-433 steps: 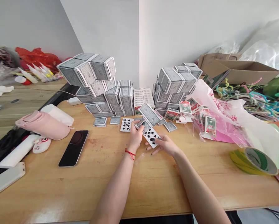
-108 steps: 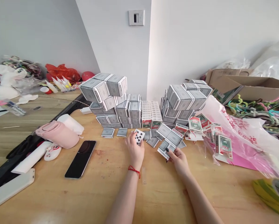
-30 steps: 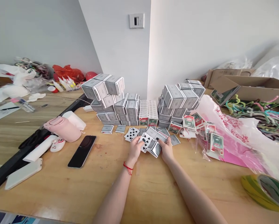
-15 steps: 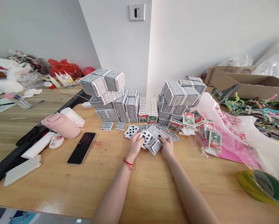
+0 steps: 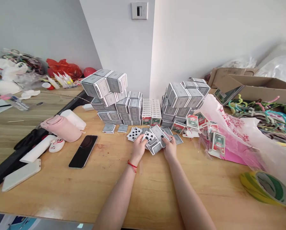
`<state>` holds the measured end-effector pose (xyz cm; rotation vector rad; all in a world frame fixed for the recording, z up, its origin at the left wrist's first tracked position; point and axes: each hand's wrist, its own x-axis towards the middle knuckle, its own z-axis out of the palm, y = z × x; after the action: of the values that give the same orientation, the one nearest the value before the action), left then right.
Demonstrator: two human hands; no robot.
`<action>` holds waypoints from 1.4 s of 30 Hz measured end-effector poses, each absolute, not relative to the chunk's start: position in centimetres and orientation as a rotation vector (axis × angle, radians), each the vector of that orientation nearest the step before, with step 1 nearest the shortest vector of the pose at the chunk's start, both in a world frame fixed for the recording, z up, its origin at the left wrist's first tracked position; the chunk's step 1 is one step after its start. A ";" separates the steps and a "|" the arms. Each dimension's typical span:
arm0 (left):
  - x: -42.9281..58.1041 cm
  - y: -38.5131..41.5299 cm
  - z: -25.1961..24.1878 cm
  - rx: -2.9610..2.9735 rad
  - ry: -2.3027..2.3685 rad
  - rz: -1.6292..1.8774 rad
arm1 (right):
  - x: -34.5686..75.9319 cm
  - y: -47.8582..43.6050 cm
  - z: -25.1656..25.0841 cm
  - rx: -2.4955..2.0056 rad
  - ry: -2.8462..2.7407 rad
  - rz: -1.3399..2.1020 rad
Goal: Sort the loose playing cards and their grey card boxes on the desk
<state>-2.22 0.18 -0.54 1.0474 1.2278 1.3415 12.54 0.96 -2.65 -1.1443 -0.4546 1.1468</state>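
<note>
My left hand (image 5: 139,146) is closed on a face-up playing card (image 5: 148,136) with black spades. My right hand (image 5: 169,146) pinches a playing card (image 5: 167,135) showing a red strip along its edge. Between the hands lies a loose heap of cards (image 5: 154,147), mostly with grey patterned backs up. Just beyond my left hand, face-up spade cards (image 5: 134,133) are spread on the table. Behind stand blocks of grey-backed cards, built high on the left (image 5: 104,84) and on the right (image 5: 183,95), with rows of card boxes (image 5: 151,110) between them.
Loose red and green card boxes (image 5: 192,121) lie to the right by a pink plastic bag (image 5: 231,137). Yellow tape (image 5: 250,187) sits at the right edge. On the left are a phone (image 5: 83,151), a pink bottle (image 5: 61,128) and a white power bank (image 5: 22,175).
The card in my left hand has tilted flatter and moved slightly up. My right hand has shifted a little left, with the red-edged card now clearer between its fingers.
</note>
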 end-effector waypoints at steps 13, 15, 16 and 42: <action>-2.6 0.2 0.2 1.182 1.297 1.373 | 12.8 0.9 -2.3 -1.105 -0.494 1.093; -2.7 0.2 0.3 1.184 1.307 1.366 | 12.9 0.9 -2.4 -1.121 -0.494 1.058; -2.7 0.3 0.3 1.172 1.312 1.362 | 13.0 0.9 -2.4 -1.128 -0.493 1.044; -3.7 1.2 0.5 1.167 1.059 1.189 | 13.3 0.8 -1.9 -1.022 -0.559 1.190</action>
<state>-3.66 1.15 0.49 1.1671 1.0591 1.1885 13.33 0.76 -1.95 -1.0223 -0.5590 1.1900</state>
